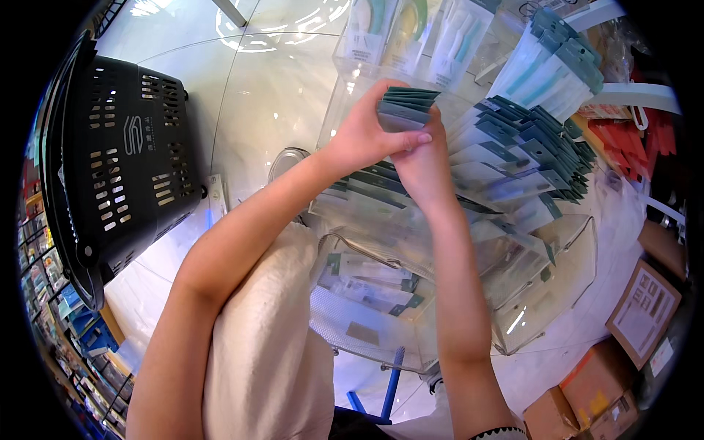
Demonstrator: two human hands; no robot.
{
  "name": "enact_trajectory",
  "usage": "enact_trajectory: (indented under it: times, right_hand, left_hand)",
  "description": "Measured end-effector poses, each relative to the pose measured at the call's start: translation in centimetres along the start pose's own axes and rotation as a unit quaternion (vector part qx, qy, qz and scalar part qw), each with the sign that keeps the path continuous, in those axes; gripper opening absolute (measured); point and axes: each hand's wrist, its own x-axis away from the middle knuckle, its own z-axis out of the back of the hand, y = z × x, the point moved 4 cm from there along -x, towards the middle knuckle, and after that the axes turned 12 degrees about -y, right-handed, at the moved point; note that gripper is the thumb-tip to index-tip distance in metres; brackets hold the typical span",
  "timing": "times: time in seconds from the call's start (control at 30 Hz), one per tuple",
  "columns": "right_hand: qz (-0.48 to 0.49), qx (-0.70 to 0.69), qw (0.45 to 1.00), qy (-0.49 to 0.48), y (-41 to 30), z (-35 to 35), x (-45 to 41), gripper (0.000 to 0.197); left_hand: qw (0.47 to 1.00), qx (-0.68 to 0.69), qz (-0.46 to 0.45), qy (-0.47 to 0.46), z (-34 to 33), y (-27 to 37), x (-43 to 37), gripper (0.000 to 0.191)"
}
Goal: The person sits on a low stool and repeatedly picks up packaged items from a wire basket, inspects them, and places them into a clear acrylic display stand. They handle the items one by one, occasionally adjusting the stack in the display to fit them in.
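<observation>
Both my hands grip a small stack of dark green header-card packets (406,113) above a clear plastic bin (344,118). My left hand (363,132) wraps the stack from the left, its thumb lying across the front. From below and to the right, my right hand (426,159) closes round the same stack; its fingers are partly hidden. Under my wrists, a row of similar packets (374,184) lies in the bin. A thick fanned pile of green-topped packets (528,143) spreads to the right of my right hand.
Wire-mesh baskets (379,330) stand nearer me, one holding loose packets (374,280). A black shopping basket (126,148) is at left. Hanging packets (407,33) and more bundled packets (550,60) are beyond the bin. Cardboard boxes (597,379) lie at lower right.
</observation>
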Motion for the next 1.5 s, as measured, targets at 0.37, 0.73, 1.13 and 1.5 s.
enact_trajectory:
  times: [0.37,0.73,1.13,1.5]
  right_hand:
    - [-0.048,0.023,0.998,0.026,-0.9,-0.2,0.9,0.034]
    - [-0.119,0.020,0.991,0.059,-1.0,1.9,2.1,0.045]
    - [0.083,-0.001,0.986,0.146,-5.3,1.8,20.9,0.017]
    - [-0.093,0.248,0.954,-0.139,3.9,-6.6,26.5,0.040]
  left_hand:
    - [0.999,-0.017,0.028,0.031,-0.4,-2.5,-0.6,0.042]
    - [0.984,-0.069,0.019,-0.162,-1.3,-2.0,-2.8,0.034]
    - [0.966,-0.202,0.021,-0.162,-1.4,-1.8,-2.2,0.037]
    - [0.968,-0.182,0.008,-0.172,-2.0,-0.9,-1.5,0.040]
